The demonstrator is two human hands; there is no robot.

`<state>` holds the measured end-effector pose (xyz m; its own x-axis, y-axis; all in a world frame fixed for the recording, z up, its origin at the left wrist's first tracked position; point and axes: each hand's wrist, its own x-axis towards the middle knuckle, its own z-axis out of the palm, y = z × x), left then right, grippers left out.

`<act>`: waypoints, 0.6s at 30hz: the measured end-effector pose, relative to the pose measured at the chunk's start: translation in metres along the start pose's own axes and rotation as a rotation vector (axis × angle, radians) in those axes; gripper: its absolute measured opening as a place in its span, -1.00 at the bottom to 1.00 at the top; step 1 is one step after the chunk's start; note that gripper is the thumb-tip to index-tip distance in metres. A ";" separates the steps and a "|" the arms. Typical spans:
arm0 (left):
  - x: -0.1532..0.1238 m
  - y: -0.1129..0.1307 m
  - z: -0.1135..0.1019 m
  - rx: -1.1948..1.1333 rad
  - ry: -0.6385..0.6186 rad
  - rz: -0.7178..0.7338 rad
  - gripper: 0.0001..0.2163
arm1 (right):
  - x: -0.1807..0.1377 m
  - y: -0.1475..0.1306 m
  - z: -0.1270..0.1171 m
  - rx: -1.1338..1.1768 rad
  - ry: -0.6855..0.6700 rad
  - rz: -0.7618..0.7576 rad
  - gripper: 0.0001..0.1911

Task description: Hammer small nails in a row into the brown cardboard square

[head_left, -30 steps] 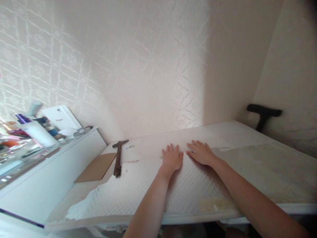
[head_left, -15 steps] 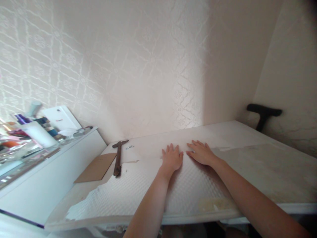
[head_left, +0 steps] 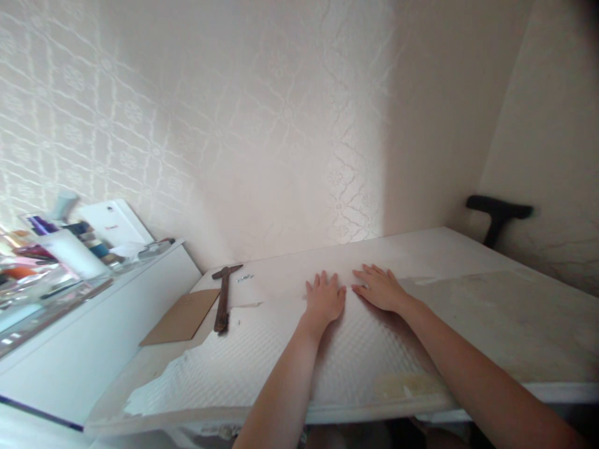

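Note:
My left hand (head_left: 324, 298) lies flat on the white table (head_left: 276, 280), palm down with its fingers spread. Just to its right, my right hand (head_left: 378, 288) also rests flat, fingers pointing up and left; a small gap separates the two. Neither holds anything. Left of my hands is a hammer (head_left: 224, 299) with a dark head and a worn wooden handle. Several small metal pieces, perhaps nails (head_left: 244, 278), lie beside its head. A brown piece of cardboard (head_left: 182, 317) lies left of the handle.
On the left, a white cabinet (head_left: 107, 337) carries bottles, a white box (head_left: 116, 223) and other clutter. A patterned wall (head_left: 281, 125) rises behind the table. A black T-shaped handle (head_left: 498, 209) stands at the far right corner. The tabletop's covering is torn in places.

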<state>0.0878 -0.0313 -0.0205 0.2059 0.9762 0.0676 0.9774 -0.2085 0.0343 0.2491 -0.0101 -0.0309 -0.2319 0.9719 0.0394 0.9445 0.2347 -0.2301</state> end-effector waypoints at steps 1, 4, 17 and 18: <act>0.000 0.000 0.000 -0.003 0.002 0.001 -0.50 | 0.000 0.000 0.000 0.000 0.000 0.000 -0.38; 0.000 0.000 -0.001 -0.005 -0.009 0.001 -0.49 | 0.000 0.000 -0.001 -0.006 -0.006 0.000 -0.38; -0.001 0.001 -0.003 -0.011 -0.017 -0.001 -0.50 | -0.001 -0.001 -0.001 -0.008 -0.011 0.003 -0.38; -0.001 0.001 -0.003 -0.013 -0.018 -0.001 -0.50 | -0.001 -0.001 -0.001 -0.007 -0.011 0.005 -0.38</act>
<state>0.0886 -0.0327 -0.0171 0.2058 0.9773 0.0499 0.9770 -0.2081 0.0471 0.2487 -0.0109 -0.0294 -0.2301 0.9728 0.0274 0.9472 0.2303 -0.2233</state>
